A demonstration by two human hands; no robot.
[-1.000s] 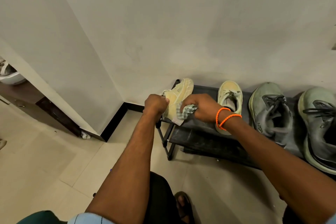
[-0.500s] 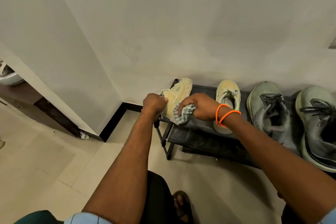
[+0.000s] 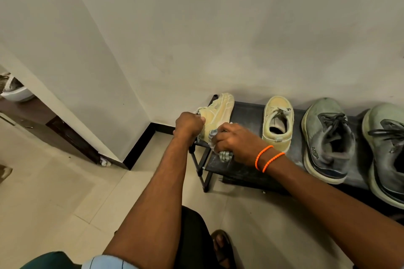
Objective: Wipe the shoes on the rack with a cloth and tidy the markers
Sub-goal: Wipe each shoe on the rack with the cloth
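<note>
The tilted shoe (image 3: 216, 116) is pale yellow with a thick ribbed sole, turned on its side so the sole faces up and toward 1 o'clock, at the left end of the rack (image 3: 240, 170). The left hand (image 3: 189, 123) grips it at the heel end, fingers curled around the edge. The right hand (image 3: 237, 143) is clenched around a bunched cloth (image 3: 225, 156), grey-green with pale stripes, and presses it against the shoe's side; bits of cloth show at the knuckles and below the palm. Two orange bands (image 3: 267, 158) circle the right wrist. The rack is a low black frame with a dusty dark top shelf, standing against the wall (image 3: 218, 28) from about 12 o'clock to 3 o'clock of the hands. On that shelf, at 2 o'clock from the right hand, the matching yellow shoe (image 3: 277, 123) sits upright, toe toward the wall, its opening dark and laces loose. Next at 3 o'clock is a grey-green sneaker (image 3: 328, 140) with dark laces and a pale sole, then a second sneaker (image 3: 387, 150) partly cut off by the frame edge. No markers can be made out. The floor (image 3: 65, 192) is pale tile, with a black skirting at the corner at 9 o'clock of the rack. A sandalled foot (image 3: 223, 247) shows at 6 o'clock.
</note>
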